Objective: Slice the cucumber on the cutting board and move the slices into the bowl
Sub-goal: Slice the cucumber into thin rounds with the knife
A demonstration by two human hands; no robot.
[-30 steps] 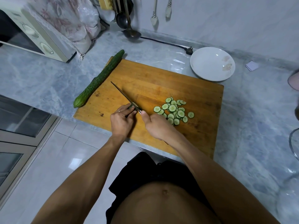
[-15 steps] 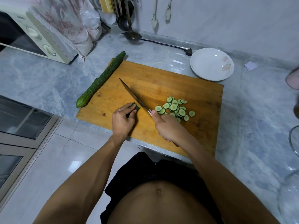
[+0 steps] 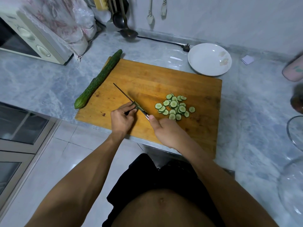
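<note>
While the left hand pinches the short green cucumber stub on the wooden cutting board, the right hand's grip curls round the dark knife; keep fingertips tucked, slices thin.

Single head-worn wide-angle view, steeply downward and forward onto the near cutting board and counter.

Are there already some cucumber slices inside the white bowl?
No, the white bowl holds no slices; the cucumber slices all lie on the cutting board.
</note>
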